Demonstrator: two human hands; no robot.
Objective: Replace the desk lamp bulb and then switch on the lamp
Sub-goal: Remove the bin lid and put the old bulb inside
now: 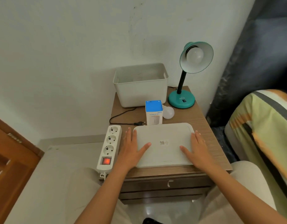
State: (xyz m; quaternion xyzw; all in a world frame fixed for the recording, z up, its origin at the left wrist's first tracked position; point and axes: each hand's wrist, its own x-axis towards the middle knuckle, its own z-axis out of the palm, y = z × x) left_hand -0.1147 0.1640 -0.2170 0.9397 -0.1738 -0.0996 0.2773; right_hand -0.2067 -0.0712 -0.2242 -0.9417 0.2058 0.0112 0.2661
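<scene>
A teal desk lamp [181, 99] stands at the back right of a small wooden bedside table [209, 135], its shade tilted toward me with an unlit white bulb [195, 56] screwed in. A loose white bulb [168, 112] lies on the table beside a blue and white humidifier box [154, 112]. The lamp's black plug [139, 123] lies unplugged near a white power strip [109, 147] whose red switch glows. My left hand [131, 148] and right hand [196, 147] rest flat, fingers spread, on the two sides of a white lid [163, 152].
An open white storage bin [140, 92] stands at the back of the table against the wall. A bed with a striped cover [260, 135] is to the right, a wooden door [11, 159] to the left. My knees flank the table's drawers.
</scene>
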